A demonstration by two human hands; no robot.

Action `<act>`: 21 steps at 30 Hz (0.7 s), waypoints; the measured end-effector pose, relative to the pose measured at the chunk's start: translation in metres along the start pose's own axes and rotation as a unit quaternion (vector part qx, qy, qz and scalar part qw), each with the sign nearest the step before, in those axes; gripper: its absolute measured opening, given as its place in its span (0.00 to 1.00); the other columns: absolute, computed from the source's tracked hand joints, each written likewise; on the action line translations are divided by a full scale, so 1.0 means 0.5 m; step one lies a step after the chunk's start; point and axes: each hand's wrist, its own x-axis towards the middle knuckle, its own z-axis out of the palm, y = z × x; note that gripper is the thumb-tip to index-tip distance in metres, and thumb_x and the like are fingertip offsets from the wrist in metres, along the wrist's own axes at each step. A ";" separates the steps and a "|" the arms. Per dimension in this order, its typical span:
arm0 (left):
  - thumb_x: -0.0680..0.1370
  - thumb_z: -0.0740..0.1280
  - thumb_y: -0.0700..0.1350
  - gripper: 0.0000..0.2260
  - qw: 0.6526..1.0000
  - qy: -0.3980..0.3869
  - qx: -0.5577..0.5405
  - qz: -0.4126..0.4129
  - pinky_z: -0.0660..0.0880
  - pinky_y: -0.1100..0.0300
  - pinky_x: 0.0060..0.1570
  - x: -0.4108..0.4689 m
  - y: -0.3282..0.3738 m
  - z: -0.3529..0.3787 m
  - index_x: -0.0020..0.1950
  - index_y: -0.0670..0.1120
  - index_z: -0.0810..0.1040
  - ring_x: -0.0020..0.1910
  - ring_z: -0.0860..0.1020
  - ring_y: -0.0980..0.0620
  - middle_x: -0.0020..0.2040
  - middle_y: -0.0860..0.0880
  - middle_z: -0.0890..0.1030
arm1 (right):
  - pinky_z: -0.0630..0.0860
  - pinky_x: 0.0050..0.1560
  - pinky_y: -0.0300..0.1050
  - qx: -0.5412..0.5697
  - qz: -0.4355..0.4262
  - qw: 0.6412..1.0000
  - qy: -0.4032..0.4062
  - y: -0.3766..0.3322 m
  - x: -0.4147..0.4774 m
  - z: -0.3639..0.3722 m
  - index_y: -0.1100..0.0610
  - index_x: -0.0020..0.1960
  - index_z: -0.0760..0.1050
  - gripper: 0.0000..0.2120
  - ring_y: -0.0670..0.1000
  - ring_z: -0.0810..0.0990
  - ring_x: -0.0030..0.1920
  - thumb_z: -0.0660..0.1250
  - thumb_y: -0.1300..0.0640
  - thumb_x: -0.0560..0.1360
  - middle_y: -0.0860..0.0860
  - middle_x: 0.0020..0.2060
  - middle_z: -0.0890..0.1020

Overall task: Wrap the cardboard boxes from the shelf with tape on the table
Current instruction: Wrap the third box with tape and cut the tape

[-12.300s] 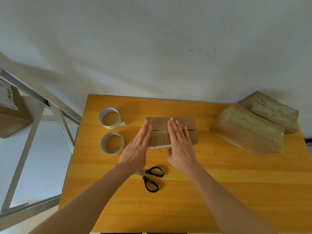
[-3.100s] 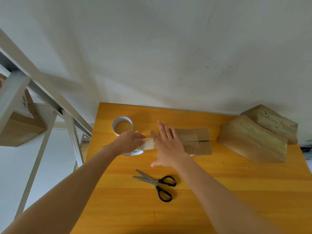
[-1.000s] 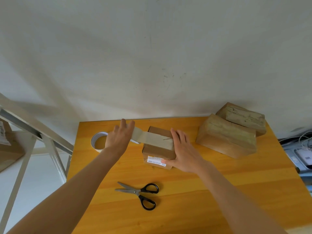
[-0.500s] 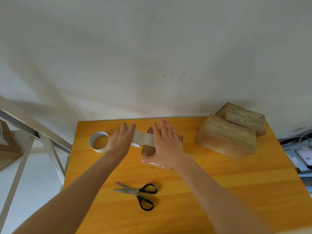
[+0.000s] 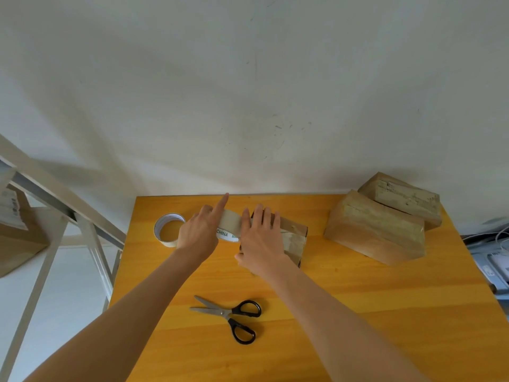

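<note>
Cardboard is showing first at the far left, where a shelf (image 5: 57, 195) is carrying one brown shelf box (image 5: 19, 244), not yet brought over. On the orange counter (image 5: 358, 312), at ten o'clock, a spare roll (image 5: 168, 230) is lying flat. Just at its three o'clock the left hand (image 5: 199, 234) is gripping the tape roll (image 5: 228, 235), fingers curled round it and the forefinger sticking straight out, holding a tan strip (image 5: 232, 219) taut toward three o'clock. The right hand (image 5: 261, 239) is lying flat with straight fingers, pressing that strip onto the cardboard box (image 5: 296, 239), which is sitting toward the counter's twelve o'clock. Done well, the roll is giving steady tension while the palm is smoothing outward from the stuck end, so no creases are forming, and the box is being weighted against sliding. Scissors (image 5: 228, 315) are waiting at the box's six o'clock for the cut. At two o'clock a large wrapped box (image 5: 377, 230) is touching a smaller wrapped box (image 5: 402, 199) behind it. Every box is closed, so I cannot tell what is inside.
</note>
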 end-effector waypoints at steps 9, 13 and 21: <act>0.75 0.63 0.35 0.28 0.985 0.116 -0.126 0.013 0.74 0.52 0.44 0.003 -0.006 -0.052 0.74 0.48 0.62 0.57 0.74 0.44 0.60 0.45 0.77 | 0.48 0.73 0.63 0.113 -0.018 0.990 0.079 0.029 -0.023 -0.003 0.61 0.77 0.44 0.50 0.67 0.51 0.73 0.64 0.34 0.71 0.67 0.73 0.52; 0.76 0.62 0.37 0.22 0.956 0.109 -0.265 -0.069 0.75 0.55 0.41 0.001 0.004 -0.048 0.70 0.49 0.69 0.50 0.77 0.48 0.55 0.47 0.80 | 0.54 0.73 0.64 0.159 -0.027 0.982 0.097 0.047 -0.034 0.009 0.61 0.77 0.46 0.49 0.64 0.52 0.73 0.64 0.34 0.72 0.66 0.72 0.55; 0.78 0.62 0.37 0.11 0.880 0.006 -0.458 -0.121 0.77 0.60 0.37 -0.016 0.045 -0.022 0.59 0.44 0.75 0.48 0.78 0.46 0.45 0.48 0.79 | 0.72 0.63 0.55 0.299 -0.022 0.952 0.068 0.065 -0.064 0.045 0.52 0.77 0.42 0.53 0.56 0.59 0.70 0.68 0.33 0.66 0.54 0.71 0.53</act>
